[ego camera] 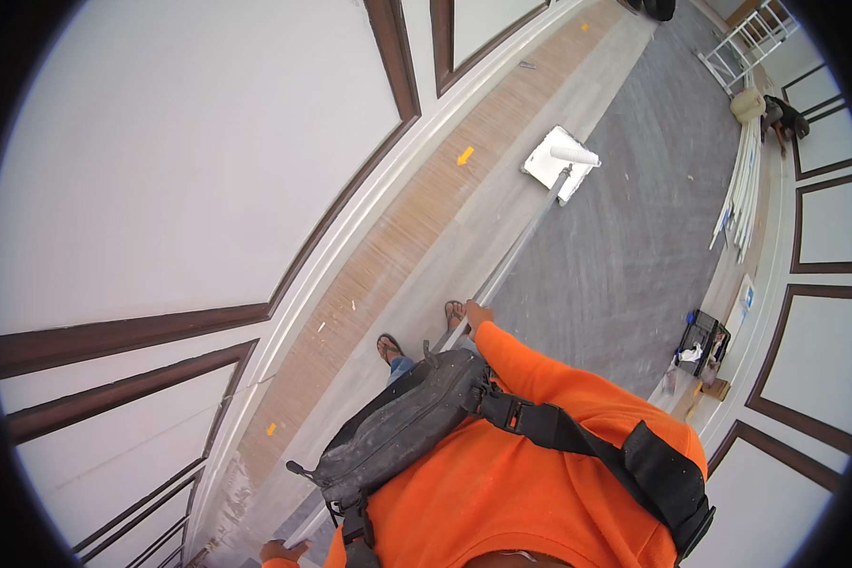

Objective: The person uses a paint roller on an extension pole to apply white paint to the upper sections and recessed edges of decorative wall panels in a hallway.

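Note:
My right hand (pixel 477 316) is closed around the long metal pole (pixel 514 259) of a paint roller. Lower left, my left hand (pixel 284 551) grips the pole's rear end, and the bag hides the stretch between. At the far end, the white roller (pixel 573 154) lies over a square paint tray (pixel 543 160) coated with white paint. That tray sits on the floor, across the edge between pale planks and a dark grey surface. A dark grey waist bag (pixel 404 419) with a black strap hangs across my orange top. My feet in flip-flops (pixel 390 347) stand on the pale planks.
A panelled wall (pixel 184 163) with dark wood mouldings runs along the left. At right are a tool box (pixel 701 343), long white tubes (pixel 742 184), a beige jerrycan (pixel 747 104), a white ladder (pixel 745 46) and a crouching person (pixel 788 119). Dark shapes show at the top edge.

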Available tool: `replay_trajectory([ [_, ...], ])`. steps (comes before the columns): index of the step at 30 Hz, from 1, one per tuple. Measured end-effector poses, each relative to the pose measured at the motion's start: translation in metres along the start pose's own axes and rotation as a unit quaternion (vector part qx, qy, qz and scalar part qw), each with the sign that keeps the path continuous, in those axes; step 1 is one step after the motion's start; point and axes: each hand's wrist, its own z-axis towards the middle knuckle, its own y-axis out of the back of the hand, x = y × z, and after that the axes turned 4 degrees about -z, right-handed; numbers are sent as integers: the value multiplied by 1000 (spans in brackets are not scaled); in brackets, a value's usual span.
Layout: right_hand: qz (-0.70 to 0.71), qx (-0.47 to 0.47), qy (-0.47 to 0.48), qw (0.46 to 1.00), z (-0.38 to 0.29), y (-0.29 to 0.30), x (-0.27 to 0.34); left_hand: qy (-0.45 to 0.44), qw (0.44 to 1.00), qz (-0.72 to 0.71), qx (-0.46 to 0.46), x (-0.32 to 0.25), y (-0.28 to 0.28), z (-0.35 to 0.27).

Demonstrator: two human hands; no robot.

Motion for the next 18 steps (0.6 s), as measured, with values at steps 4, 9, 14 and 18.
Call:
replay_trajectory([
  [4, 95, 105, -37, 989, -18, 16, 10, -2, 997, 77, 18, -13, -4, -14],
  [9, 253, 216, -90, 939, -37, 18, 20, -169, 947, -10, -273, 13, -9, 3],
  [14, 328, 261, -136, 897, -59, 11, 23, -198, 898, 36, -391, 1, -3, -7],
  [18, 347, 310, -86, 881, -68, -4, 16, -98, 920, 92, -368, 0, 4, 8],
])
